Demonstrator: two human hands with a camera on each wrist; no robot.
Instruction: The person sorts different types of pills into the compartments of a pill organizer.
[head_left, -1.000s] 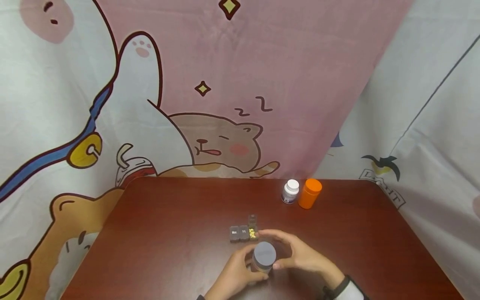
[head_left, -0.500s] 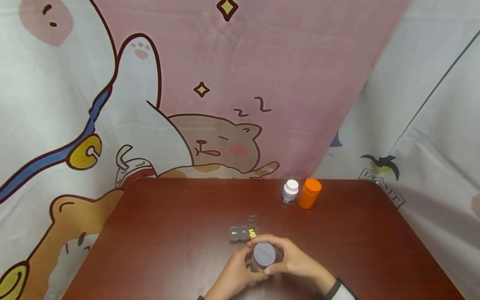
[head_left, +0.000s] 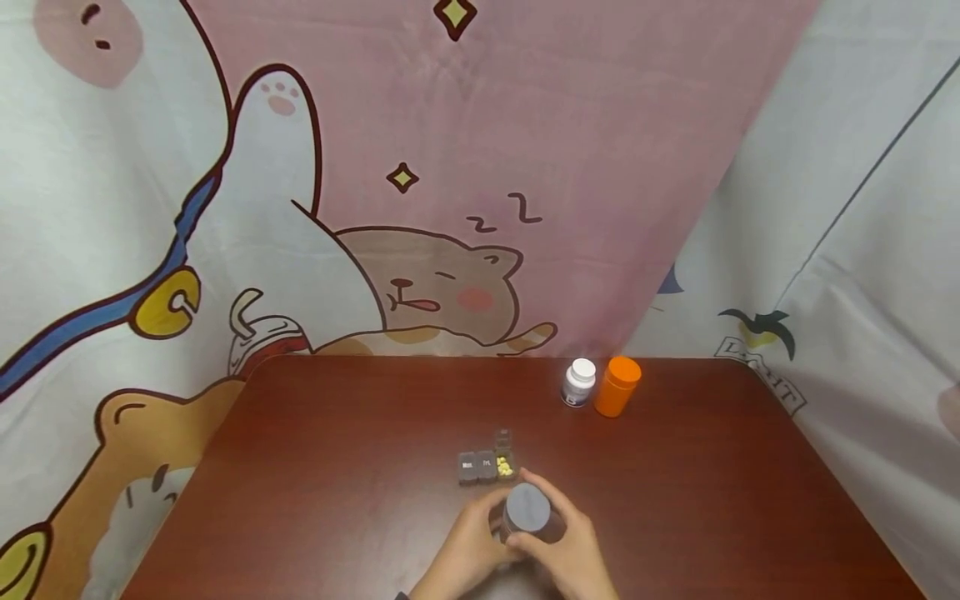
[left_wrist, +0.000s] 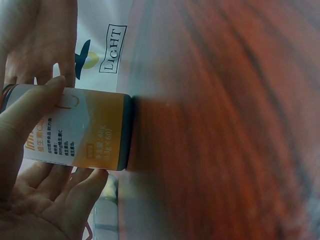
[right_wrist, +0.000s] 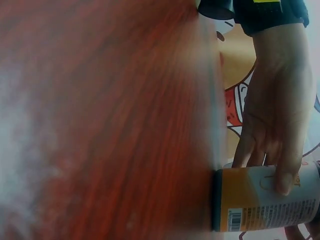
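Note:
A vitamin bottle (left_wrist: pixel 95 130) with a white and orange label and a grey lid (head_left: pixel 527 507) stands upright on the table near its front. My left hand (head_left: pixel 468 537) grips its body, thumb (left_wrist: pixel 37 105) across the label. From the other side my right hand (head_left: pixel 573 546) holds the lid, its thumb on the near edge and forefinger on the far edge. Just beyond my hands lies a dark pill organizer (head_left: pixel 477 468). One compartment has its cover (head_left: pixel 503 439) raised and holds several yellow pills (head_left: pixel 504 467).
Near the table's (head_left: pixel 360 433) back edge stand a white bottle (head_left: pixel 578 383) and, at its right, an orange bottle (head_left: pixel 618 387). A printed curtain (head_left: pixel 585 167) hangs behind the table and along both sides.
My right hand has reached left across the lid, then swung round with its wrist lower and its forefinger back to the right. The left hand and the bottle stay nearly in place.

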